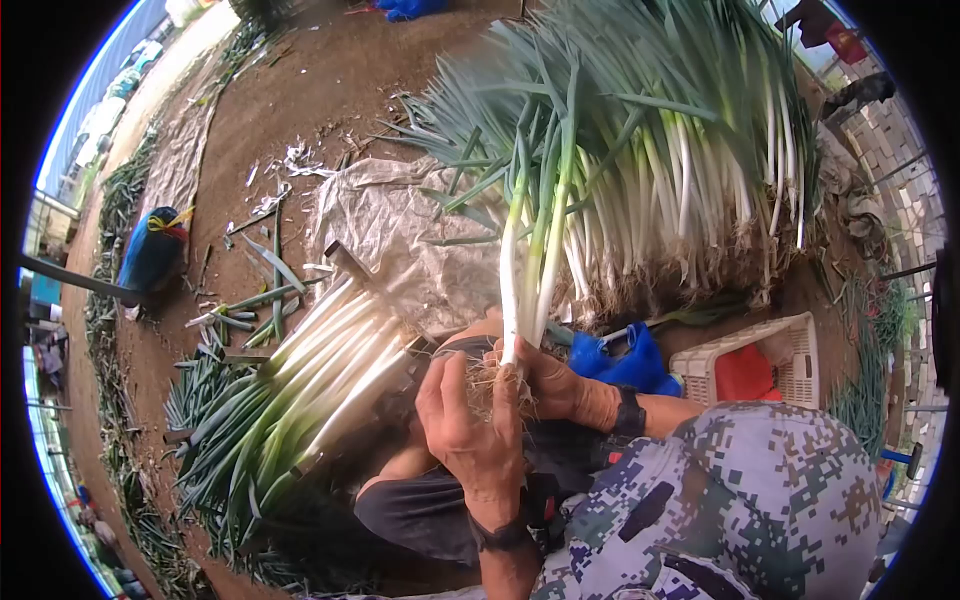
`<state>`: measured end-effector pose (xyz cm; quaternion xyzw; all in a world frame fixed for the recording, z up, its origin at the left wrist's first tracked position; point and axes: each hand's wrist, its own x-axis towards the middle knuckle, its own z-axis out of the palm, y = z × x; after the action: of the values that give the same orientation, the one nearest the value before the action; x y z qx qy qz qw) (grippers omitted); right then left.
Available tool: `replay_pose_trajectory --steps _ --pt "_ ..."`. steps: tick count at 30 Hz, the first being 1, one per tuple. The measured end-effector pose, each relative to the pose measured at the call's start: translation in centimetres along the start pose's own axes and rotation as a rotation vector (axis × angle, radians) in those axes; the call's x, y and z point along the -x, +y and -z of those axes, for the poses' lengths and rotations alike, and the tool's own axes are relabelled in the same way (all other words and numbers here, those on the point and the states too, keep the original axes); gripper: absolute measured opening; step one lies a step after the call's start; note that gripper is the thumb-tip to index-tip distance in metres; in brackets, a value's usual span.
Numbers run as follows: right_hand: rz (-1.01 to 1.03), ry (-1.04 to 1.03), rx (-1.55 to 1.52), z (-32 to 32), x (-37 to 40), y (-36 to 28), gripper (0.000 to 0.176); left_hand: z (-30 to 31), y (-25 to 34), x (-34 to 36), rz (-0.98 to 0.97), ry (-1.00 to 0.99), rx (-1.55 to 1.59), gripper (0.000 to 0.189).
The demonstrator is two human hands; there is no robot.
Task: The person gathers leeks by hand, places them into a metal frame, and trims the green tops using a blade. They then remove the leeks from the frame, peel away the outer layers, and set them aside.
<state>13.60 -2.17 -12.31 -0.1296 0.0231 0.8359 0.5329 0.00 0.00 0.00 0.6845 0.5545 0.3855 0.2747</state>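
Observation:
My right hand [556, 384] is wrapped round the lower white ends of a few long green onions [511, 270], which stand upright with their leaves pointing away from me. At their root ends my left hand [455, 415] is closed, thumb and fingers pinched at the tangled roots [492, 390]. Beside my left hand, a neat row of cleaned green onions [345, 350] lies slanted in a metal-edged frame [350, 262]. Ahead and to the right stands a big heap of green onions [680, 170] with dirty roots.
A woven sack [400, 215] lies on the dirt floor [290, 100]. Blue netting [635, 360] and a pale plastic crate [800, 345] holding something red are at the right. A blue bundle [155, 250] and leaf scraps [275, 265] lie at the left.

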Motion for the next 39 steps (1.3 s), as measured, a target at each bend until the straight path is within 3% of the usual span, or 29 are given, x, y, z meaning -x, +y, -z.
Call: replay_pose_trajectory --steps 2,5,7,8,9,10,11,13,17,18,19,22,23,24,27,28,29,31,33,36,37,39 --pt "0.031 -0.043 0.041 0.5 -0.6 0.5 0.041 -1.7 -1.5 -0.3 0.043 -0.097 0.151 0.034" --pt "-0.065 0.087 0.072 -3.0 2.3 2.6 0.041 -1.5 -0.8 -0.2 0.171 -0.204 0.211 0.031" --pt "-0.119 0.070 0.095 -3.5 2.6 3.8 0.042 0.2 -2.2 -0.3 0.192 -0.379 0.254 0.036" --pt "-0.138 0.016 0.126 -3.2 2.5 4.0 0.042 1.0 -3.5 -0.3 0.346 -0.559 0.276 0.042" --pt "-0.159 -0.039 0.148 -2.8 2.5 4.7 0.043 1.8 -4.2 -0.7 0.338 -0.663 0.261 0.048" --pt "-0.095 0.075 0.368 -1.4 2.2 5.7 0.050 2.6 -4.2 -1.5 0.335 -0.749 0.207 0.047" --pt "-0.114 0.041 0.404 0.0 2.5 5.9 0.049 3.2 -3.7 -2.2 0.334 -0.833 0.155 0.047" --pt "-0.150 -0.021 0.479 -3.3 2.5 4.2 0.050 3.2 -3.1 -2.2 0.349 -0.789 0.270 0.046" --pt "-0.362 -0.037 1.021 -4.5 3.0 1.2 0.051 2.2 -4.5 -0.4 0.256 -0.688 0.368 0.042" --pt "-0.429 -0.100 1.095 -5.0 3.0 0.7 0.050 2.5 -4.1 -0.2 0.427 -0.680 0.403 0.041" --pt "-0.502 -0.164 1.168 -5.5 3.1 0.4 0.048 2.6 -4.0 -0.1 0.429 -0.685 0.391 0.041" --pt "-0.602 -0.209 1.119 -5.0 4.3 -0.9 0.044 2.1 -3.7 0.9 0.405 -0.677 0.386 0.043" --pt "-0.647 -0.239 1.142 -4.4 4.2 -1.5 0.045 1.9 -3.4 1.2 0.147 -0.649 0.272 0.043" --pt "-0.693 -0.241 1.213 -6.8 4.1 -2.6 0.041 1.7 -2.7 1.4 0.154 -0.664 0.237 0.043" --pt "-0.934 -0.047 1.142 -9.0 5.2 -4.9 0.038 1.1 -2.3 2.6 0.112 -0.662 0.175 0.040" --pt "-0.952 -0.018 1.268 -8.2 5.5 -6.6 0.038 1.1 -2.3 3.0 0.110 -0.651 0.159 0.040" --pt "-0.826 0.214 1.257 -7.1 6.2 -8.7 0.039 1.2 -2.3 3.3 0.108 -0.641 0.141 0.040" --pt "-0.319 0.610 0.963 -1.8 6.3 -11.3 0.052 2.0 -1.8 3.8 0.004 -0.641 0.056 0.035" --pt "-0.018 0.508 0.830 2.9 5.3 -11.3 0.074 2.6 -0.5 4.1 -0.114 -0.670 -0.106 0.033" --pt "0.123 0.400 0.266 2.9 -1.0 -9.7 0.073 2.9 0.9 5.6 -0.394 -0.581 -0.304 0.032" --pt "0.158 0.422 0.195 1.4 -2.5 -8.9 0.073 3.2 1.4 5.9 -0.454 -0.551 -0.377 0.031" --pt "0.164 0.227 0.197 0.0 -4.1 -8.2 0.070 4.9 2.2 5.5 -0.449 -0.470 -0.447 0.029"
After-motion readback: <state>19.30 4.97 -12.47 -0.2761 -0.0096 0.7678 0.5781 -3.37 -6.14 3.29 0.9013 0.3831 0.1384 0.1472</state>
